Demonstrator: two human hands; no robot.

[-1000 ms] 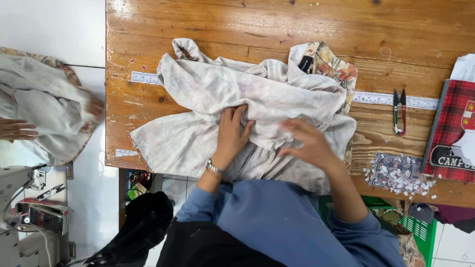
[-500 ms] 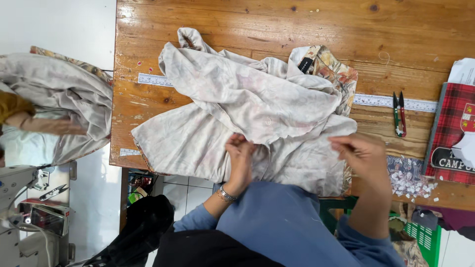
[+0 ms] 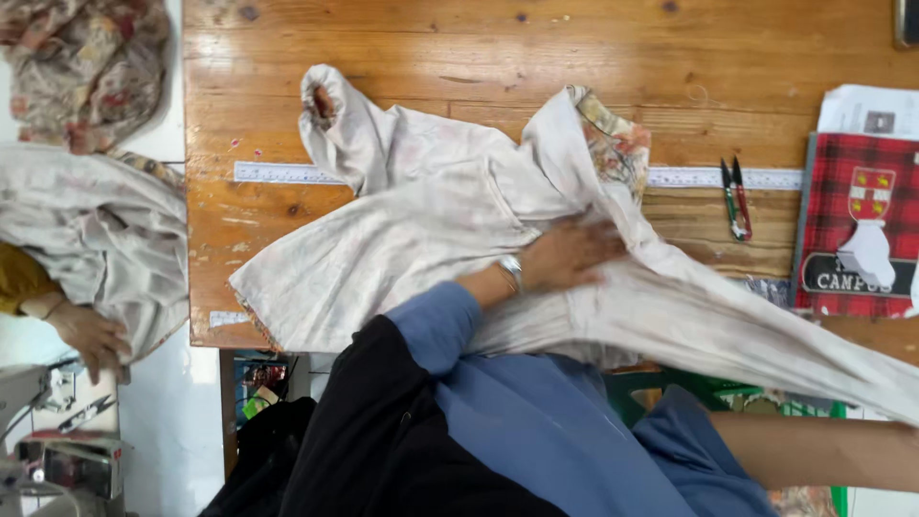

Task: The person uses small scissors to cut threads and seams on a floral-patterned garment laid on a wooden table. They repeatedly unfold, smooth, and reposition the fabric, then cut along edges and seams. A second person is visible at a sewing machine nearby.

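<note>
One garment, pale and floppy, sprawls over the table. Looks light, soft, bunches easily, so I'd take it by seams or hems. Left hand lies flat on it, fingers spread. Right hand's out of frame, can't tell its grip. Compared with half a second ago, the cloth's stretched out rightward and spread flatter.

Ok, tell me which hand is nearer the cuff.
Left. The left hand presses the cloth right of the cuff; the right hand is out of frame, far right.
</note>
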